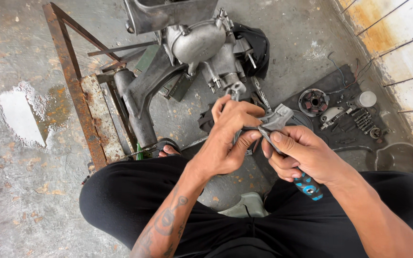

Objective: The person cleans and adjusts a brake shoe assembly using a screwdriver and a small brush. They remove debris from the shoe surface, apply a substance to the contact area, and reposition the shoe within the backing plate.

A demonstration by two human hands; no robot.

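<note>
Engine [201, 45] lies on the concrete ahead, just beyond both hands. Left hand [228, 138] has its fingers clamped around a small grey metal part [276, 119]; right hand [295, 153] grips a blue-handled tool [308, 185] against it. A bowl [400, 160] sits right, contents unclear.
</note>
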